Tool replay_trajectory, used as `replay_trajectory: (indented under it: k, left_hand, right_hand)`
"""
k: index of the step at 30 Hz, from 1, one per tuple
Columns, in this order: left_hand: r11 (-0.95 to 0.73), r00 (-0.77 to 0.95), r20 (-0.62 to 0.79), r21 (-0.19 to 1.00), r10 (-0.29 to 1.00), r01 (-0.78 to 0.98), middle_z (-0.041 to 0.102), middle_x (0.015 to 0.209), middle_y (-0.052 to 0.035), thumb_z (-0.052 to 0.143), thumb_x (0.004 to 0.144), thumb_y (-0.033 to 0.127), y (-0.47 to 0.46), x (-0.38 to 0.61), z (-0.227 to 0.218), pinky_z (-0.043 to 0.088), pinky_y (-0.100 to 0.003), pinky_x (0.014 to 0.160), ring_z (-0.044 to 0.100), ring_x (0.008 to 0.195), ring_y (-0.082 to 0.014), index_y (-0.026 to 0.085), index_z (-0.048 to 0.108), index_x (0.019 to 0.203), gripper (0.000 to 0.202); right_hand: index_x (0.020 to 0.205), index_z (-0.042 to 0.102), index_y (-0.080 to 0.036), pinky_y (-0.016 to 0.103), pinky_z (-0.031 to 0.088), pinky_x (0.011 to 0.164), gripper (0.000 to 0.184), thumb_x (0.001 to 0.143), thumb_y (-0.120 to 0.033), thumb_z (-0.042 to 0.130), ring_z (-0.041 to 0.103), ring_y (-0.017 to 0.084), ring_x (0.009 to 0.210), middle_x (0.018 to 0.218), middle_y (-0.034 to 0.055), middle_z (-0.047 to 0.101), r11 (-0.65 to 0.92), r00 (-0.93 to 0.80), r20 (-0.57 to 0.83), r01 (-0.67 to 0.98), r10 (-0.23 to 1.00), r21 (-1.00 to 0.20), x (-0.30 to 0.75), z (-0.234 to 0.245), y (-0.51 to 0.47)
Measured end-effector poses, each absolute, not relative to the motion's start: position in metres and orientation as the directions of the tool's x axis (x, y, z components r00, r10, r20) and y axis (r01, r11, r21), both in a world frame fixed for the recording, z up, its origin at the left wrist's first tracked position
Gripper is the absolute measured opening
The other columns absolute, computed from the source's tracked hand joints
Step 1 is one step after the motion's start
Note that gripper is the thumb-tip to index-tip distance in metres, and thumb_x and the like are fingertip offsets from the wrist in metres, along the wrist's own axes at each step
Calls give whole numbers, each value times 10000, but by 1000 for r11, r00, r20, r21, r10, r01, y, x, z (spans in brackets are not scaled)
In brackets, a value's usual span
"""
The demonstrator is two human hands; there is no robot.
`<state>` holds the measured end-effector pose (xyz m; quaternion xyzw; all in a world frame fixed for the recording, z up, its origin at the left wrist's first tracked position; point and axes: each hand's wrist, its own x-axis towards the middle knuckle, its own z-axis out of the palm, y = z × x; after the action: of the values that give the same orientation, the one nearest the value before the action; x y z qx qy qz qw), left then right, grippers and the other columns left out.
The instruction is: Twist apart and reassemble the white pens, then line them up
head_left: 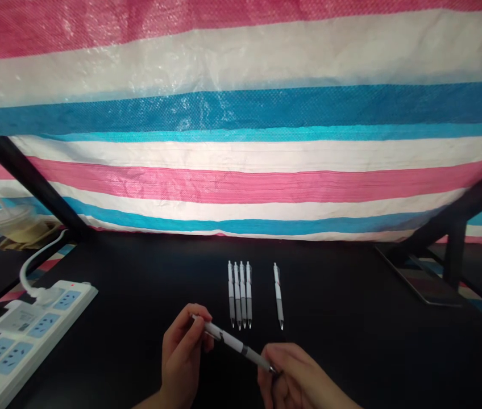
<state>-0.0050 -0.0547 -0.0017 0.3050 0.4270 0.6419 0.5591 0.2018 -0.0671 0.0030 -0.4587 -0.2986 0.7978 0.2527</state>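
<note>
A white pen with a grey grip (235, 343) slants between my two hands above the dark table. My left hand (184, 352) pinches its clicker end between thumb and fingers. At the metal tip, my right hand (294, 375) is closed, with thumb and fingers around the end of the pen. Beyond my hands, several matching pens (240, 292) lie side by side in a row, tips toward me. One more pen (278, 295) of the same kind lies apart to their right.
A white power strip (49, 335) with a plug and cable lies at the left. A flat dark tablet-like object (420, 281) rests at the right by a black frame leg (456, 255). Striped sheeting (241, 187) hangs behind the table (138, 278). A lidded cup (19, 221) stands far left.
</note>
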Motion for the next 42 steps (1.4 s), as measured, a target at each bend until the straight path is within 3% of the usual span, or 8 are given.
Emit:
replay_trajectory:
  k: [3,7,12,17,27,31,38,42]
  left_hand:
    - [-8,-194,-91,889,977,-457,566,636,5,709,816,351,-55,-5,-1,400,-201,492,486,528,-98,159,690,770,199]
    - [-12,-192,-87,887,977,-461,568,649,11,690,843,338,-55,-6,-2,406,-191,503,491,538,-91,165,689,797,178]
    - [-62,-229,-53,881,972,-468,562,661,17,671,863,334,-54,-9,-4,411,-189,499,493,540,-88,168,689,829,170]
    - [-98,-278,-43,875,960,-474,556,650,20,665,863,348,-48,-12,-2,419,-194,481,491,534,-96,171,685,823,182]
    - [-177,-400,-28,866,916,-468,582,671,19,700,822,350,-39,-14,7,406,-188,440,489,516,-94,174,674,783,183]
    - [-173,-407,-47,857,912,-486,572,654,23,712,808,354,-39,-14,9,403,-183,433,479,509,-91,172,669,773,190]
    - [-135,-367,-63,861,928,-490,559,627,30,693,831,366,-41,-12,7,393,-182,446,471,505,-87,177,655,775,201]
    - [-39,-237,-73,899,969,-437,520,558,45,665,865,374,-50,-5,1,381,-191,473,472,497,-90,181,632,800,206]
  right_hand:
    - [782,572,-158,116,266,385,433,791,-583,654,491,44,409,525,-5,613,-707,-414,-610,-129,676,-695,201,2,-68]
    - [740,511,-179,121,261,373,361,743,-428,773,479,36,378,529,-35,610,-620,-480,-486,-167,731,-767,203,3,-64]
    - [756,461,-203,139,344,388,330,731,-320,768,552,72,388,560,-25,650,-561,-473,-410,-236,779,-793,205,3,-63]
    - [757,441,-213,136,333,381,333,756,-331,753,539,67,377,559,-28,643,-511,-449,-343,-336,825,-791,207,3,-65]
    - [726,447,-210,119,187,315,297,755,-291,731,391,22,288,483,-60,591,-452,-394,-279,-468,876,-759,210,-9,-58]
    - [733,443,-210,120,194,326,284,772,-274,717,388,19,300,497,-64,583,-444,-397,-261,-491,880,-750,212,-12,-59]
    - [737,444,-210,115,201,314,306,765,-294,738,394,18,297,500,-62,594,-451,-403,-268,-479,875,-753,209,-11,-59]
    - [746,439,-214,114,264,326,375,751,-375,778,459,34,318,518,-65,604,-454,-419,-284,-392,862,-800,203,-11,-61]
